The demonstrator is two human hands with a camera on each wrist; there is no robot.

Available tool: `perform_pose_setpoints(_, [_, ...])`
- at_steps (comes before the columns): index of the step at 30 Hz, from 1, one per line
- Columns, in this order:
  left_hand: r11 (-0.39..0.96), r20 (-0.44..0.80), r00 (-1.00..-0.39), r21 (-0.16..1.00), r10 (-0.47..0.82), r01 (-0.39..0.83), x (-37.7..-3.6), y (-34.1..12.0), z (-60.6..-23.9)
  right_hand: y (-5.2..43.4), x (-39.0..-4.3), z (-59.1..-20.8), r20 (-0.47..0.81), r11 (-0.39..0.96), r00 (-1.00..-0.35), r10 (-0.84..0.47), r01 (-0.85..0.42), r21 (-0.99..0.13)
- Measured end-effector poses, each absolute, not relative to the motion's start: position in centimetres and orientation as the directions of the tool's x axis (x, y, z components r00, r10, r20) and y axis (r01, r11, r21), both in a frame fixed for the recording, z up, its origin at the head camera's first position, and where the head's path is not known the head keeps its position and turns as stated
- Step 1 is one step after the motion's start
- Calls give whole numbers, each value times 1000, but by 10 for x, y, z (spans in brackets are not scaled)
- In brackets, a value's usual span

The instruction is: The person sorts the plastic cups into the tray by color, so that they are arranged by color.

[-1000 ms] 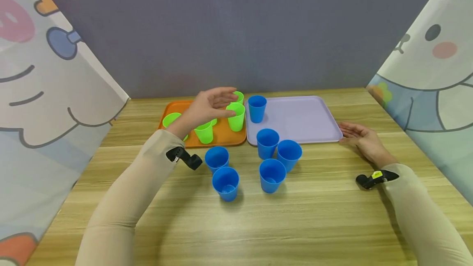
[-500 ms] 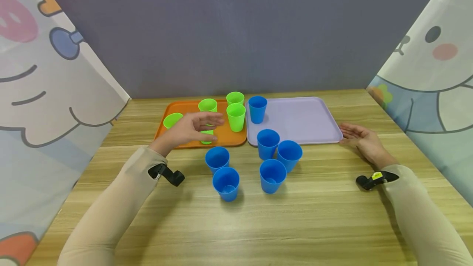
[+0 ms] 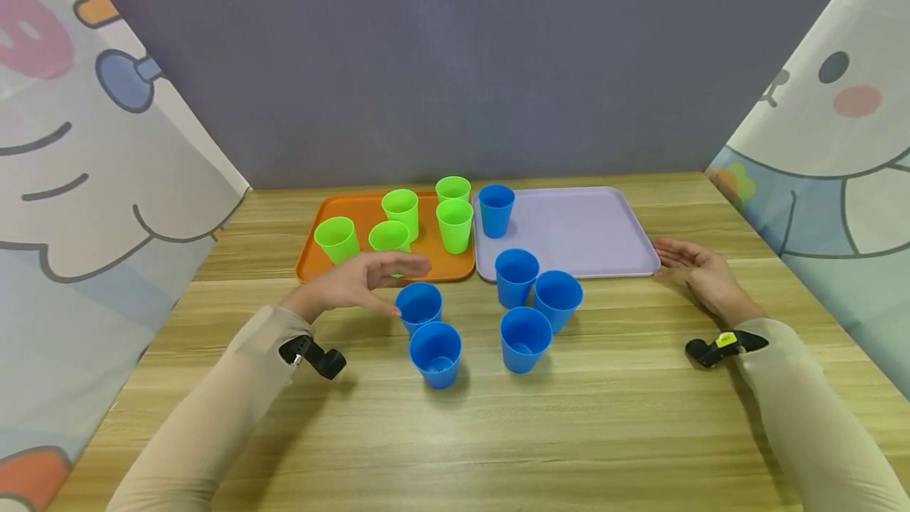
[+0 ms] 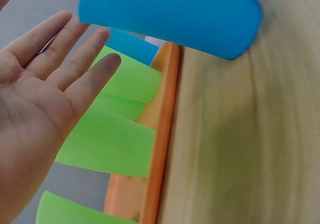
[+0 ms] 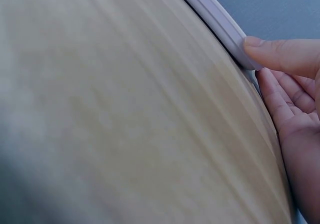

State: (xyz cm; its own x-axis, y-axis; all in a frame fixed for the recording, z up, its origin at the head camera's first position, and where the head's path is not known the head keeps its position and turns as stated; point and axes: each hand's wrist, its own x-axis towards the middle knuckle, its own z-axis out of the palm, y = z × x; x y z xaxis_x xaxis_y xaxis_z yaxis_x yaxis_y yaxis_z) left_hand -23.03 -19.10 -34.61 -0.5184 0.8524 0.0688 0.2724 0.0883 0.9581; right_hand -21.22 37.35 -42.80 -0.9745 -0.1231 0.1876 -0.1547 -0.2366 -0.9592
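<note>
My left hand (image 3: 362, 279) hovers open just left of a blue cup (image 3: 419, 305), fingers straight and holding nothing; in the left wrist view the left hand (image 4: 45, 89) shows its open palm beside that blue cup (image 4: 170, 14). Several green cups (image 3: 401, 212) stand on the orange tray (image 3: 313, 255). One blue cup (image 3: 495, 209) stands on the lilac tray (image 3: 583, 227); several more blue cups (image 3: 524, 338) stand on the table in front. My right hand (image 3: 693, 267) rests open on the table, its thumb (image 5: 280, 54) touching the lilac tray's edge (image 5: 215, 24).
The wooden table (image 3: 498, 433) runs toward me in front of the cups. Cartoon-printed curtains (image 3: 85, 180) close in both sides and a grey wall (image 3: 455, 62) stands behind the trays.
My left hand has drawn back from over the green cups on the orange tray and come down beside the nearest blue cup. The right hand has not moved.
</note>
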Motion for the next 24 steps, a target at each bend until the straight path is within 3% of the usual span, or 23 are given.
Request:
perform_pose_setpoints(8, [147, 8, -515, 954, 857, 260, -228, -187, -358, 374, -211, -427, 185, -239, -975, -122, -152, -959])
perform_pose_setpoints(24, [153, 5, -518, 953, 856, 262, -228, -185, -363, 374, -212, -428, 180, -245, -975, -127, -145, -959])
